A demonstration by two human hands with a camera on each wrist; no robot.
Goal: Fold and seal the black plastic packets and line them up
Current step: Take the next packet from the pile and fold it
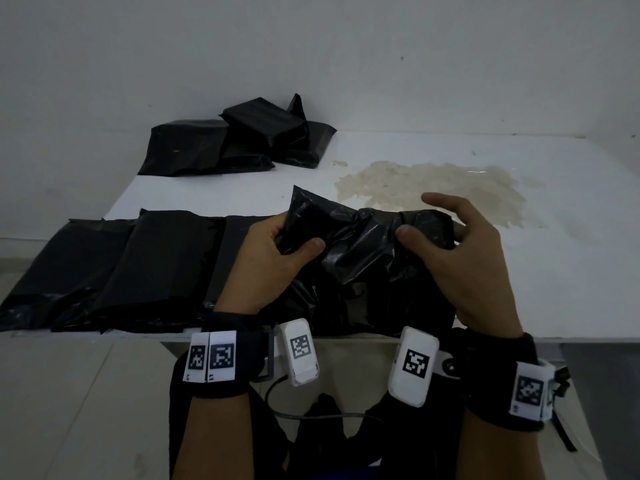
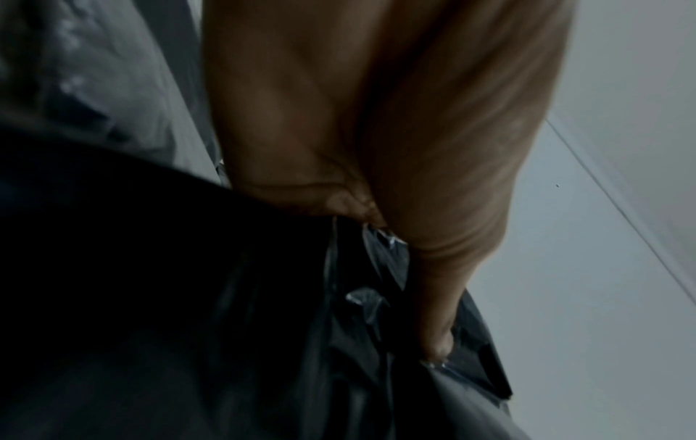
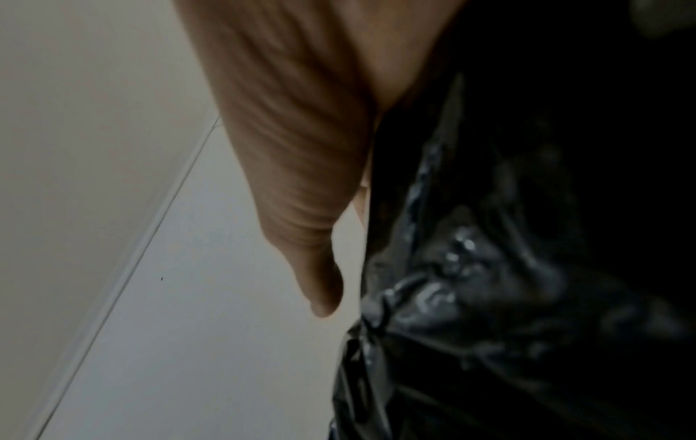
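A crumpled black plastic packet is held up at the table's front edge, between my two hands. My left hand grips its upper left corner, thumb in front and fingers curled behind; the left wrist view shows that hand dug into the packet's folds. My right hand pinches the top right edge with the thumb in front, while the index finger sticks up free. In the right wrist view one finger of that hand stands apart from the glossy plastic packet.
Three flat black packets lie side by side along the front left of the white table. A loose pile of black packets sits at the back left by the wall. A brownish stain marks the table's middle.
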